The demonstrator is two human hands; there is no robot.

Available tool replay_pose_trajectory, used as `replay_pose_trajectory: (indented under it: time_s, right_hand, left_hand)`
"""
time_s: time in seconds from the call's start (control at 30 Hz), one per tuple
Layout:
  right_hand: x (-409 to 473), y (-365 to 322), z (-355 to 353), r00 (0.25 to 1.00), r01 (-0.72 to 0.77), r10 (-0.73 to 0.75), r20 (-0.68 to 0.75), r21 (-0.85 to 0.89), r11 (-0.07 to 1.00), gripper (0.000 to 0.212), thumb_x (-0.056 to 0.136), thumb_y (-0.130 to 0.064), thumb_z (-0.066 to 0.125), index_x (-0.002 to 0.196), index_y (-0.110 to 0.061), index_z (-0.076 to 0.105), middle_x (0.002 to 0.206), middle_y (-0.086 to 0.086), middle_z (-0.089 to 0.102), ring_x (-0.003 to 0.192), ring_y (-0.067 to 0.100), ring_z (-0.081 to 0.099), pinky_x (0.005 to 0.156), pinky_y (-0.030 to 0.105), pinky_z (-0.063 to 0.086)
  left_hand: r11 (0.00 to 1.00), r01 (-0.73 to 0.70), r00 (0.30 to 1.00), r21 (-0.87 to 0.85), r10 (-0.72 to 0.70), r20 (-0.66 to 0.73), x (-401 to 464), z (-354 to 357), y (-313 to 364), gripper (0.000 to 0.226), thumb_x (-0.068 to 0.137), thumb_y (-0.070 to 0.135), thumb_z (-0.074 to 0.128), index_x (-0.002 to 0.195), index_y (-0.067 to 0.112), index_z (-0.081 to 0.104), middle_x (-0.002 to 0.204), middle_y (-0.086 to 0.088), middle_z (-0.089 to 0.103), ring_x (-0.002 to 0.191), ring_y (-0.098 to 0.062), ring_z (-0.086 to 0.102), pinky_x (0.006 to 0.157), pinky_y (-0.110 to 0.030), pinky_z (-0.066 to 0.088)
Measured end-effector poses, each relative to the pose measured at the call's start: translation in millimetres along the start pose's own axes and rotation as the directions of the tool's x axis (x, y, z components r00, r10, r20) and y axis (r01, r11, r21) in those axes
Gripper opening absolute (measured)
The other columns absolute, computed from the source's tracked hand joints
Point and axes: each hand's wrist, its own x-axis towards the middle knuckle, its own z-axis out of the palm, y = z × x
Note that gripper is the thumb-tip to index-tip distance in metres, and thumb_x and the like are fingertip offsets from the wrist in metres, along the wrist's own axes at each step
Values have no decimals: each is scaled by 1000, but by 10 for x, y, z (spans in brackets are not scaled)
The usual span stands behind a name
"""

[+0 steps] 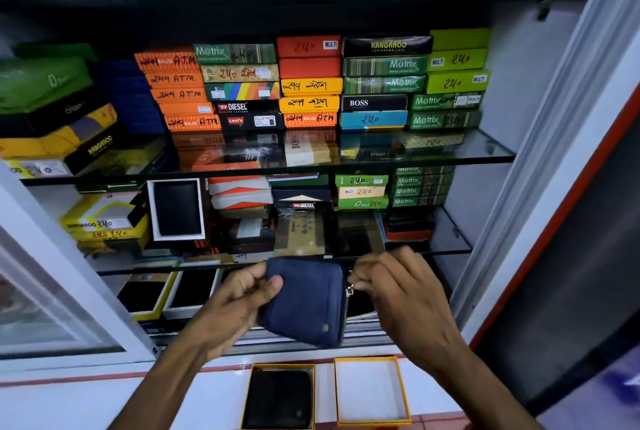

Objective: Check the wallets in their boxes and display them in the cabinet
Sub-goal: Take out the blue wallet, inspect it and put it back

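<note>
A dark blue zip wallet (306,301) is held up in front of the cabinet's lower shelves. My left hand (235,301) grips its left edge, thumb on the front face. My right hand (398,287) pinches the metal zip pull (349,289) at the wallet's right edge. Below, on the white counter (104,402), stand two yellow-rimmed boxes: the left box (280,395) holds a black wallet, and the right box (372,390) shows only its white lining.
The open cabinet has glass shelves (450,152) stacked with coloured wallet boxes (308,83) marked with prices. An upright open box with a black wallet (176,210) stands on the middle shelf. A glass door (52,291) is at the left, a white frame (554,152) at the right.
</note>
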Motion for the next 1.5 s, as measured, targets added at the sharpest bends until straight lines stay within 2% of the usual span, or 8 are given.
replay_pose_trajectory:
  time_s: [0.23, 0.4, 0.67, 0.77, 1.1, 1.2, 1.33, 1.5]
  right_hand:
    - [478, 195, 118, 928, -35, -124, 351, 414, 910, 19, 98, -44, 47, 97, -34, 64, 107, -19, 63, 97, 14, 51, 84, 37, 46]
    - [636, 283, 391, 892, -149, -139, 430, 570, 808, 11, 94, -29, 62, 96, -28, 74, 107, -5, 60, 104, 6, 53, 95, 30, 42]
    - [170, 387, 360, 698, -694, 391, 600, 701, 163, 29, 89, -41, 55, 102, -23, 74, 85, -2, 78, 79, 7, 70, 70, 26, 55]
    - [-101, 345, 201, 668, -706, 348, 658, 708, 19, 32, 85, -49, 65, 92, -20, 77, 79, 1, 77, 73, 13, 71, 61, 24, 58]
    - [-665, 294, 104, 941, -303, 328, 87, 652, 695, 20, 73, -4, 83, 90, -13, 79, 108, -3, 77, 110, 16, 71, 93, 31, 57]
    - [-820, 277, 132, 922, -346, 378, 78, 604, 718, 30, 70, 1, 84, 94, -15, 80, 108, -4, 76, 106, 11, 72, 92, 24, 56]
    - [-1016, 257, 199, 711, -663, 596, 374, 640, 389, 47, 70, -3, 86, 105, -33, 75, 101, -13, 79, 93, 6, 75, 85, 19, 59]
    - [-1395, 286, 529, 334, -920, 672, 661, 384, 80, 28, 75, -5, 83, 76, -33, 79, 81, -9, 81, 72, 7, 75, 75, 34, 62]
  left_hand:
    - [941, 40, 976, 337, -109, 187, -12, 223, 192, 23, 93, 17, 58, 108, 0, 64, 101, -10, 69, 94, -20, 61, 76, -22, 49]
    - [959, 160, 976, 232, -189, 105, 15, 430, 54, 32, 91, 19, 63, 112, -5, 64, 104, -13, 70, 90, -15, 65, 74, -18, 53]
    - [979, 201, 971, 22, -196, -137, -6, 433, -4, 43, 75, 28, 69, 110, 3, 68, 108, -12, 75, 95, -22, 68, 85, -41, 55]
    - [996, 78, 968, 50, -64, -241, -26, 401, -1, 32, 82, 13, 68, 111, 1, 65, 112, -20, 73, 94, -24, 70, 76, -37, 59]
    - [610, -541, 809, 579, 566, 160, -147, 330, -391, 13, 78, 8, 70, 86, 14, 78, 113, 9, 75, 125, -16, 59, 110, -34, 43]
    - [705, -483, 853, 519, 514, 95, -120, 345, -562, 35, 71, -7, 68, 93, 19, 78, 113, 7, 74, 121, -20, 62, 103, -36, 50]
    - [931, -143, 967, 335, 203, -153, -50, 460, -829, 48, 72, 4, 80, 111, 30, 72, 109, 5, 75, 104, -14, 69, 85, -34, 59]
    - [950, 262, 882, 172, -164, -441, 159, 596, -1401, 27, 66, 13, 86, 87, 18, 70, 90, -11, 78, 85, -28, 74, 71, -43, 63]
